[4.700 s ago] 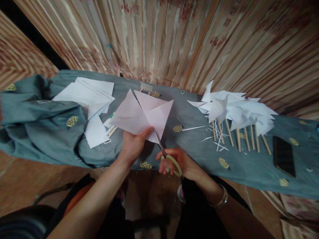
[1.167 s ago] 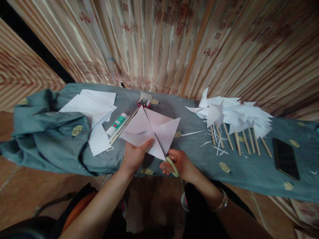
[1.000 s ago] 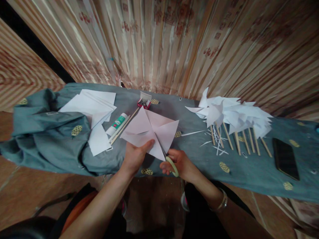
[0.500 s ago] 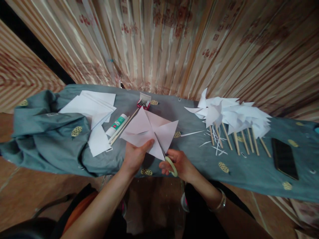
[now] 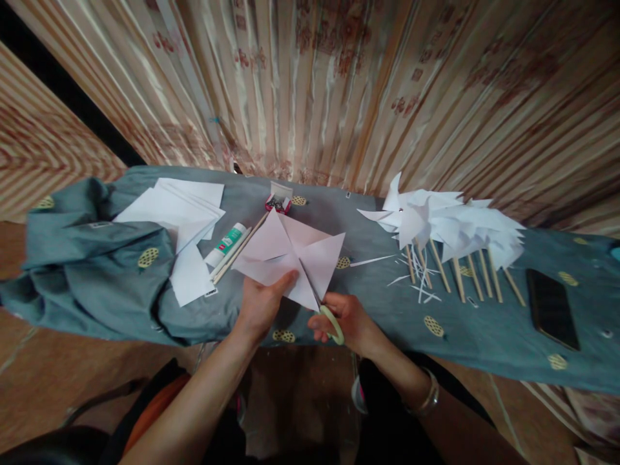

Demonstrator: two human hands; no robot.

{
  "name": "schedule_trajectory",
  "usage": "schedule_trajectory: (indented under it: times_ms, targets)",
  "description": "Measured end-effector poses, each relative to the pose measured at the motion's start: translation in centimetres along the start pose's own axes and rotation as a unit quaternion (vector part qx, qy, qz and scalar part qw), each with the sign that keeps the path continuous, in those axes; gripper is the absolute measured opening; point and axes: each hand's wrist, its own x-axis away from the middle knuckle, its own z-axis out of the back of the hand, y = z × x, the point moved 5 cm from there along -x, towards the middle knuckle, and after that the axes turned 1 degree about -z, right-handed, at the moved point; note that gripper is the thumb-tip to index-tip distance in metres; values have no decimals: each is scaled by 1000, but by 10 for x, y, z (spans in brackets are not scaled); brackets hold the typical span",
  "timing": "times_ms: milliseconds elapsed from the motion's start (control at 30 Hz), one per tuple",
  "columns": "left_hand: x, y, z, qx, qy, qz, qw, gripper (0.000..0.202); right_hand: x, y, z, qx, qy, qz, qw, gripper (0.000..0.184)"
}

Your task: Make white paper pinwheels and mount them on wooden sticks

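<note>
My left hand (image 5: 261, 305) pinches the near edge of a white creased paper square (image 5: 290, 255), thumb on top, holding it just above the table. My right hand (image 5: 346, 320) grips scissors (image 5: 325, 314) with pale green handles, fingers through the loops. The blades run into the paper's lower right side along a crease towards its middle. Both hands sit at the table's near edge.
A grey-blue cloth (image 5: 97, 278) covers the table and bunches at the left. On it lie a stack of white sheets (image 5: 177, 216), a glue stick (image 5: 227, 242), a small pin box (image 5: 277, 201), several finished paper pinwheels on wooden sticks (image 5: 455, 232), paper slivers (image 5: 416, 281) and a black phone (image 5: 552, 309). Curtains hang behind.
The paper has been lowered from a raised tilt to near the table, uncovering the glue stick and pin box. Over the last second hands and scissors barely shift.
</note>
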Motion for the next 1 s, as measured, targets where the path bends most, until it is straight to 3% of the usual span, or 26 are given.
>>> schedule_trajectory:
  times_ms: [500, 733, 800, 867, 1000]
  targets:
    - [1, -2, -6, -13, -12, -4, 1000, 36, 8, 0, 4, 18, -1, -15, 1000, 47]
    - [-6, -2, -8, 26, 5, 3, 1000, 39, 27, 0, 39, 184, 3, -9, 983, 48]
    - [-8, -1, -8, 31, 15, 2, 999, 42, 34, -4, 59, 246, 33, -4, 969, 50]
    - [-9, -1, -9, 38, 15, -7, 999, 46, 41, -14, 82, 322, 105, 25, 940, 52]
    - [-5, -10, -17, 8, -13, 6, 1000, 42, 55, -33, 126, 507, 293, 53, 809, 56]
